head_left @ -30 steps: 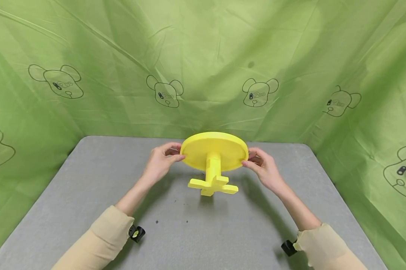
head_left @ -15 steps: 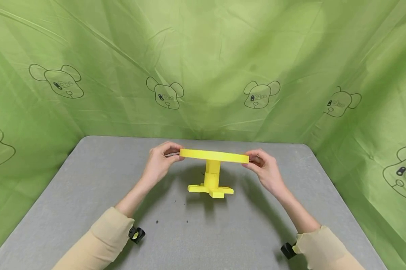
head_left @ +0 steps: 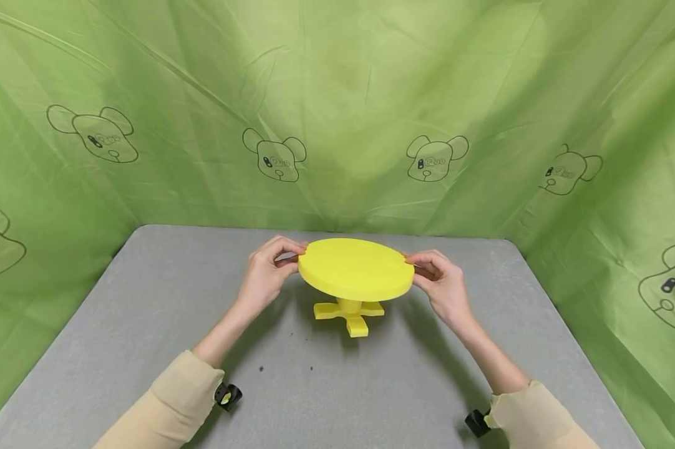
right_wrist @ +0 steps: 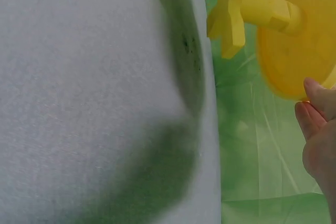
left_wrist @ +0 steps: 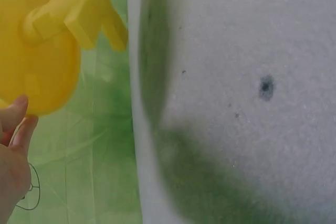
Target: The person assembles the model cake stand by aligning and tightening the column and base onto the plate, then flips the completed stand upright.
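Observation:
A yellow pedestal stand (head_left: 355,268), shaped like a small round table, is held up between my two hands. Its disc top leans toward me in the head view, so the upper face shows. Below it, a short column ends in a cross-shaped foot (head_left: 357,325). My left hand (head_left: 262,272) pinches the disc's left edge between thumb and fingers. At the opposite edge my right hand (head_left: 443,284) pinches the disc likewise. Both wrist views show the underside (left_wrist: 39,72) of the disc, with the column (right_wrist: 268,11) joined to its middle.
A grey table (head_left: 337,399) lies beneath, with a few small dark specks on it. Green curtains (head_left: 337,112) with printed bear outlines hang behind and at both sides. A black wrist device (head_left: 228,395) sits at the left cuff, another (head_left: 476,423) at the right.
The stand has tipped: its underside faced me at first, then the disc was edge-on, and now its top face shows. Both hands stay at the same rim spots, turning with it.

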Demonstrator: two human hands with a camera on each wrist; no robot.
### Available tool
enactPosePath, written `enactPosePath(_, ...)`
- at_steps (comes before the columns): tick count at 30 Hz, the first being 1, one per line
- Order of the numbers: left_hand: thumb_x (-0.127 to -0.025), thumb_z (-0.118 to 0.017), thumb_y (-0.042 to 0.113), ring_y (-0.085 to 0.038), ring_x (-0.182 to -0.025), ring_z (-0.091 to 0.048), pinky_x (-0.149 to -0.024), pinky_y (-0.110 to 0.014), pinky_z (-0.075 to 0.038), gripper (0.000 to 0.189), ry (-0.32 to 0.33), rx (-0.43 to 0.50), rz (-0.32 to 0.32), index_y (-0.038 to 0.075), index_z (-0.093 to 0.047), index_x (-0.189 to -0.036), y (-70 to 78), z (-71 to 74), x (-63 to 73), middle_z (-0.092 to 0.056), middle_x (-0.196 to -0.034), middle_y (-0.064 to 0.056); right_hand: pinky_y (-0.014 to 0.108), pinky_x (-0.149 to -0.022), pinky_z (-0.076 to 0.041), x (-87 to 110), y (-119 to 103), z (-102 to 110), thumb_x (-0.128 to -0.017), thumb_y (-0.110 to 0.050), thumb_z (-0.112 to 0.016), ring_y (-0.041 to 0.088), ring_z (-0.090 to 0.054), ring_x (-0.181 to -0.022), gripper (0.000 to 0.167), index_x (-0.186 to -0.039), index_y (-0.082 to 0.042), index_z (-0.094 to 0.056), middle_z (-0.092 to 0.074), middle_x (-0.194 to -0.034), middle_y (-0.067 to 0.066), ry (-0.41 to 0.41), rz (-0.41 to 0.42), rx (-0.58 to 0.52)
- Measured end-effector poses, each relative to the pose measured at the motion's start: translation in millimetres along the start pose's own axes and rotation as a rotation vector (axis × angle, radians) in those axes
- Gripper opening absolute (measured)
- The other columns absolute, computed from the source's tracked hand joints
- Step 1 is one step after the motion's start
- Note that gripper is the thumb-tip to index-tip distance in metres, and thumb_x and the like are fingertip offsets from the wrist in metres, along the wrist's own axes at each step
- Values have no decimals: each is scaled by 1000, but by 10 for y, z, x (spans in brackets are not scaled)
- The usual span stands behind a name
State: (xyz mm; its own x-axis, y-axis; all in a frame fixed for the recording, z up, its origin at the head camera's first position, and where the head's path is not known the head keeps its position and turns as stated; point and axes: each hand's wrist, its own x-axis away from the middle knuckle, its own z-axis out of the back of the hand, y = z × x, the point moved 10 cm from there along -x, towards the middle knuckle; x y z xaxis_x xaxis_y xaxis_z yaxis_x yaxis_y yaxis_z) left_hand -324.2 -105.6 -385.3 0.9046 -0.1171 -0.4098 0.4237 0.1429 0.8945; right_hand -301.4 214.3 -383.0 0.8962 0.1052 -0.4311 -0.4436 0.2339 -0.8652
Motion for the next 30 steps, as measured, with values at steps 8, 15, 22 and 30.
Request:
enactPosePath(8, -81, -72, -22, -32, -120, -68, -95, -22, -58, 24, 1, 10, -15, -4, -68, -96, -63, -36, 46, -68, -119, -18, 27, -97, -59, 31, 18, -8, -83, 11, -77, 4, -72, -110, 23, -106, 9, -71, -66, -119, 27, 22, 21, 5)
enactPosePath(15, -81, -70, -25, -32, -121, -67, -96, -21, -57, 26, -10, 6, 8, -4, -68, -96, -141, -65, 58, -67, -121, -17, 22, -96, -58, 51, 69, -26, -83, 14, -76, 1, -71, -107, 22, -104, 9, -70, -64, -121, 26, 25, 2, 23)
enactPosePath(22, -82, -68, -24, -33, -121, -67, -97, -19, -56, 25, -7, -23, 16, -3, -67, -95, -179, -80, 61, -64, -121, -17, 20, -96, -58, 58, 118, -38, -81, 14, -77, -1, -70, -106, 22, -101, 8, -70, -65, -122, 26, 37, -20, 33)
enactPosePath(30, -82, -66, -26, -33, -120, -67, -99, -20, -55, 28, -11, -59, 48, -2, -67, -95, -270, -97, 103, -63, -123, -16, 19, -96, -57, 107, 213, -70, -81, 12, -79, -1, -70, -106, 21, -98, 5, -71, -66, -122, 24, 31, -45, 55)
